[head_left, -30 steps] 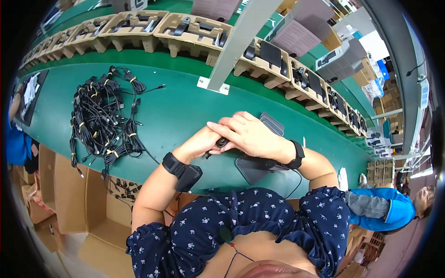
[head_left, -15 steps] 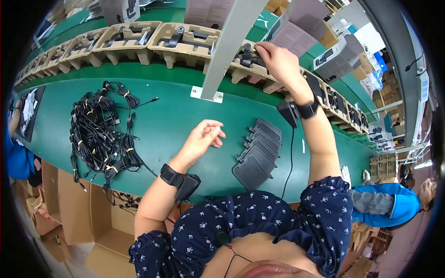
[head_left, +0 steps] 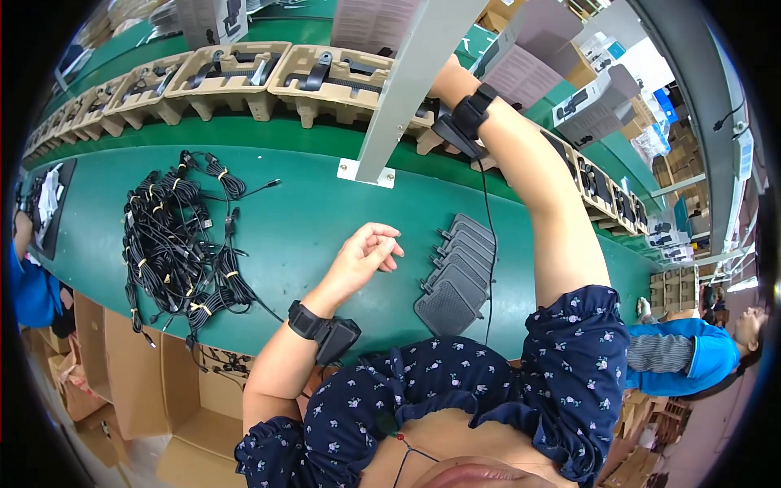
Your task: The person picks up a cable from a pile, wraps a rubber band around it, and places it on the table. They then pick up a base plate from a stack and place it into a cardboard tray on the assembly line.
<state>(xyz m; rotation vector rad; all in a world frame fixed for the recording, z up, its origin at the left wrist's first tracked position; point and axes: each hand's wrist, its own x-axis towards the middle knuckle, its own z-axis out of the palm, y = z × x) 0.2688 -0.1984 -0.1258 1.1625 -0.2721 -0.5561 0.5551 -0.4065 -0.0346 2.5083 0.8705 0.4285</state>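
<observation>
My right arm reaches up and forward to the row of moulded pulp trays. My right hand [head_left: 449, 80] is partly behind the metal post, its fingers hidden; a pulp tray [head_left: 425, 120] lies just below it. Over the green bench rests my left hand [head_left: 366, 259], fingers loosely curled and slightly apart, with nothing seen in it. To its right, overlapping dark grey mesh panels [head_left: 447, 305] with small side tabs lie fanned in a column. Left of it is a heap of black cables [head_left: 167, 236], many tied in coils.
A metal post [head_left: 397, 106] rises from the bench between my hands. Another pulp tray [head_left: 313, 96] with black parts stands left of it. Printed boxes [head_left: 586, 106] are stacked far right. A co-worker in blue [head_left: 675, 358] is at the right; an open carton [head_left: 142, 366] sits below left.
My right hand has moved left and forward, from over the tray right of the post to partly behind the post. My left hand has shifted only slightly.
</observation>
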